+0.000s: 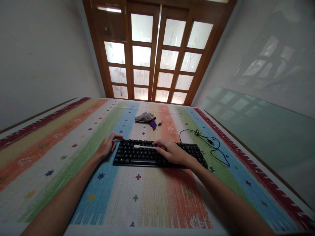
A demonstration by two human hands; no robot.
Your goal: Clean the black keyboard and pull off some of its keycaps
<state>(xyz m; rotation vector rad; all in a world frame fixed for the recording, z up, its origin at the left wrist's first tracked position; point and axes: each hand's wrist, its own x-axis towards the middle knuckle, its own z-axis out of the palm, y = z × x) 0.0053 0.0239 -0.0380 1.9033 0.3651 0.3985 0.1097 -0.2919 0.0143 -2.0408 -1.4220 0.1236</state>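
Black keyboard (137, 153) mid-table on striped woven cloth (147, 196). Left hand (107, 146) curled at left end; right hand (172, 152) pinching slim white stick (145, 147) over keys. Coiled cable (209, 142) right, crumpled grey rag (144, 117) far.

Matt black plastic keyboard (137, 153) on a woven, striped cloth (152, 193).

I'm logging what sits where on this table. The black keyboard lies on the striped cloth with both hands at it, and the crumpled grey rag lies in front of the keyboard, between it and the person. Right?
Not quite. The head view shows the crumpled grey rag beyond the black keyboard, on the far side toward the wooden door. The rest holds: the keyboard lies on the striped cloth, with the left hand and right hand at it.
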